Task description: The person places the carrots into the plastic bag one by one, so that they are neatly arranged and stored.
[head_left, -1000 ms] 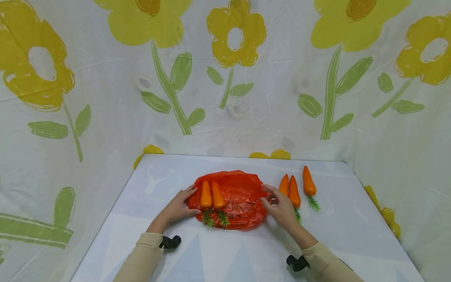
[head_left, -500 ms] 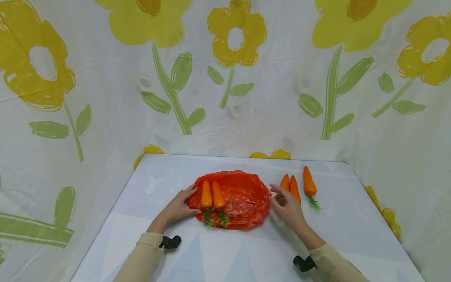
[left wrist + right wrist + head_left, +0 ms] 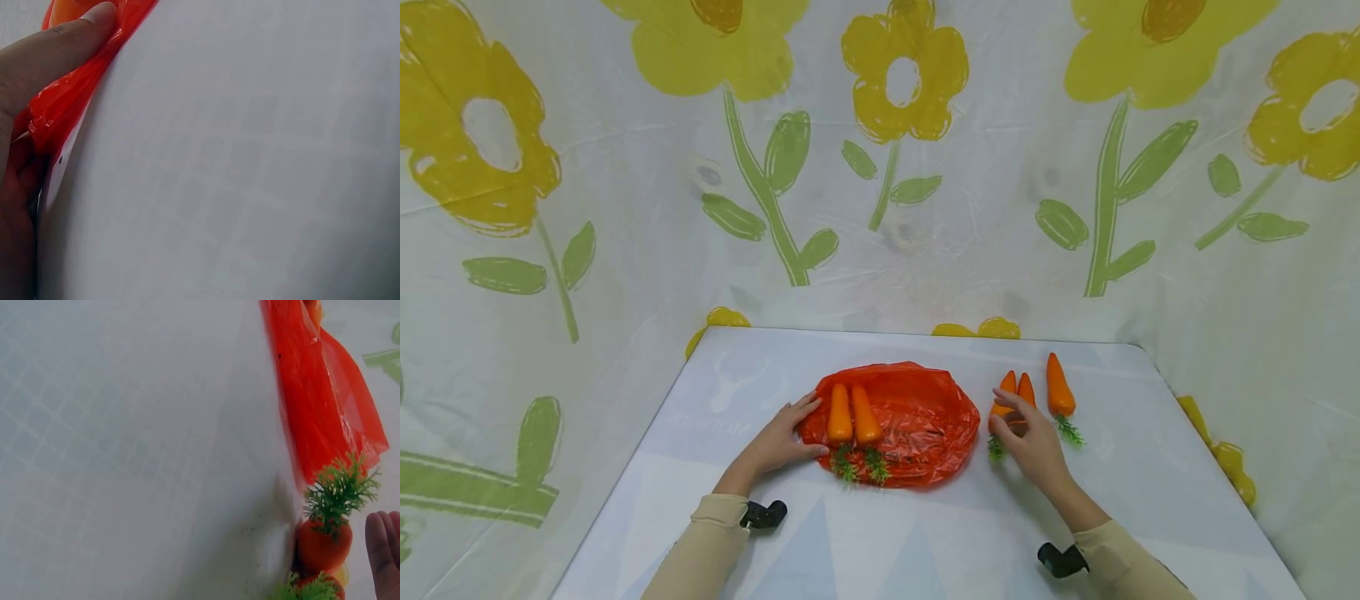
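A red plastic bag (image 3: 925, 425) lies spread on the table, with two orange toy carrots (image 3: 840, 417) side by side on its left part, green tops toward me. My left hand (image 3: 778, 437) holds the bag's left edge; in the left wrist view its thumb (image 3: 69, 47) presses on the film. Over a pair of carrots (image 3: 1026, 390) right of the bag is my right hand (image 3: 1036, 446), thumb and fingers apart. It partly hides them in the head view. In the right wrist view, a carrot's leafy top (image 3: 337, 494) stands near the fingertips (image 3: 378, 540).
Another carrot (image 3: 1058, 387) lies farther right, its leaves toward me. The white table (image 3: 880, 533) ends at a flower-print curtain (image 3: 985, 250) behind and at both sides.
My right hand has moved right, from the bag's right edge to over the pair of carrots. The left hand and the bag's left side have stayed in place.
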Motion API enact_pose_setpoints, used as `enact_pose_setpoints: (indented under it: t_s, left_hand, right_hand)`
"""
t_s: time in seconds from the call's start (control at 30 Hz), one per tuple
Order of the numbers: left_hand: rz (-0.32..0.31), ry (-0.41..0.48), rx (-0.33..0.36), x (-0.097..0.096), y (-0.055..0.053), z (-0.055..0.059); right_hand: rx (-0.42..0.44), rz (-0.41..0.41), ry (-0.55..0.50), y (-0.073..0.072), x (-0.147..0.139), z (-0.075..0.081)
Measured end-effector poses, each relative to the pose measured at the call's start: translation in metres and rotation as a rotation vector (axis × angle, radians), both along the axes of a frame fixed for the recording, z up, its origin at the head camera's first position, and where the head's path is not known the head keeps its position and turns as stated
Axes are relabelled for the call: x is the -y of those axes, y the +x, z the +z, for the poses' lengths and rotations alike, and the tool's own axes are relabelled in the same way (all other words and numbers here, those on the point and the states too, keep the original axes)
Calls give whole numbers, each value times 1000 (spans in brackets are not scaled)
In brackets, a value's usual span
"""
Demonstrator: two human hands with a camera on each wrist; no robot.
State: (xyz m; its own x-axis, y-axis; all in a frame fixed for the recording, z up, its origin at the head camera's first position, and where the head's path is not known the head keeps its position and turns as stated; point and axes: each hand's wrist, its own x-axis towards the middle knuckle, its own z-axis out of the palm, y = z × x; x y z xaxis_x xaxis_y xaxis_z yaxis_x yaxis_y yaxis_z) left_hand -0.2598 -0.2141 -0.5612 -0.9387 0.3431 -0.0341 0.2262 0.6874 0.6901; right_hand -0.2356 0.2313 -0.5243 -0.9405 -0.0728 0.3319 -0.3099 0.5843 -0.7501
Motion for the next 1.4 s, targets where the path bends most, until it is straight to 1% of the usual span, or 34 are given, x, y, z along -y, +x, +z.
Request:
enact_pose_setpoints:
  t_s: [0.13,0.33,0.8,1.0,1.17,1.4]
  left_hand:
    - [-2,-3,2,0,0,0]
    - [-5,-4,-6,0,-1,-1]
    - [-18,-1,-22,1,0,-2]
    - [-19,13,-25,2,1,-2]
    - [-18,4,-29,2,1,-1]
    - [-14,13,-27,1,1,0]
  right_hand:
    - [-2,-18,11,1,-6,1]
    - [-20,-53,-1,1,-15,3]
    - [-28,-79,63,2,-28,-5]
    - [1,-102,74,2,-36,-4]
    - [3,-144,124,2,-41,-6]
    - [26,-152,160,0,-46,-9]
